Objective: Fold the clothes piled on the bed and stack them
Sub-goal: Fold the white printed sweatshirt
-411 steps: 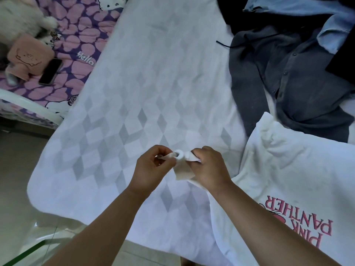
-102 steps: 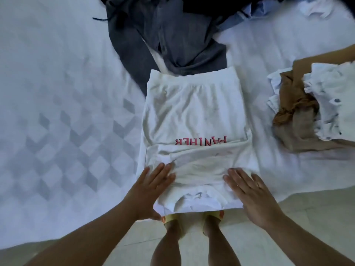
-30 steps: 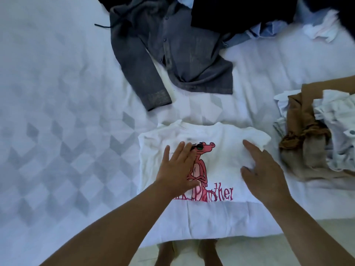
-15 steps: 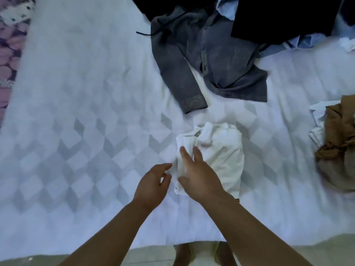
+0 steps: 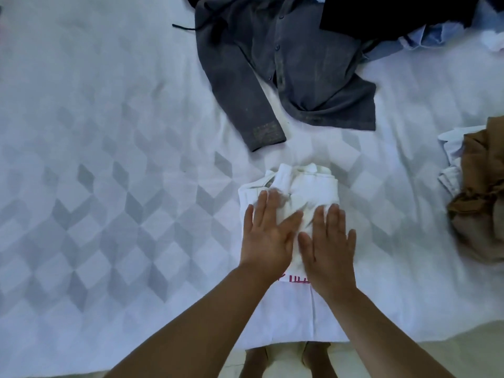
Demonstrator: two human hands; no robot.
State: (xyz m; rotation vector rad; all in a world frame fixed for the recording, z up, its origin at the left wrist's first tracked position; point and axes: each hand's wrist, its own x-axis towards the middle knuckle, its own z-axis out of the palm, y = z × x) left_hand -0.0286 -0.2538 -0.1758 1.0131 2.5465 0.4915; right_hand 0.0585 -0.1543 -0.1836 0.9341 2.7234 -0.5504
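Note:
A white T-shirt [image 5: 302, 186], folded into a narrow bundle, lies on the white bed [image 5: 109, 159] near its front edge. A strip of pink print shows at the bundle's near end. My left hand [image 5: 266, 236] and my right hand [image 5: 328, 245] lie flat side by side on top of it, fingers straight, pressing it down. A grey button shirt [image 5: 286, 64] lies spread out beyond the bundle. A dark garment [image 5: 395, 12] and a light blue one [image 5: 431, 36] are heaped at the far right.
A brown garment [image 5: 480, 197] with white cloth [image 5: 452, 148] under it lies at the right edge. The bed's left half is bare sheet with a grey diamond pattern. The floor and my feet [image 5: 289, 361] show below the bed's front edge.
My left hand, half a second ago curled beside the bundle, now lies flat on it. My right hand has opened flat beside it. A second ago the shirt was wider, print showing.

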